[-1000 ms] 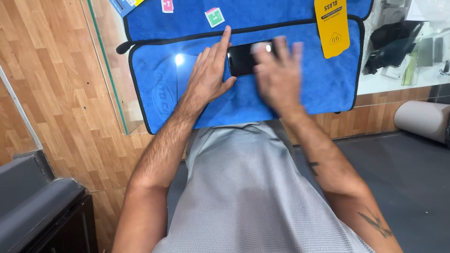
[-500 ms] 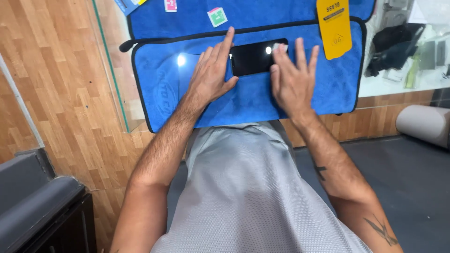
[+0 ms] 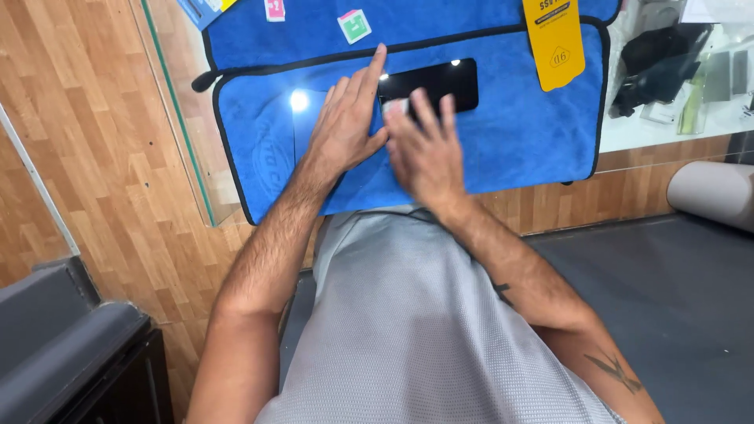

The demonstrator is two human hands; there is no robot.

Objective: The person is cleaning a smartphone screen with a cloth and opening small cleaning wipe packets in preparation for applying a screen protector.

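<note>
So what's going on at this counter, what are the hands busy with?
A person leans over a blue cloth spread on a glass counter. A black phone lies flat on it. The left hand rests beside the phone's left end, index finger stretched along its edge. The right hand covers its lower left corner. A yellow packet lies nearby.

Bare blue cloth (image 3: 510, 141) lies open to the right of the right hand (image 3: 428, 153) — room to pass there. Ahead, the black phone (image 3: 440, 82) blocks the way; the yellow packet (image 3: 554, 35) sits just beyond its right end, small stickers (image 3: 354, 25) farther left.
</note>
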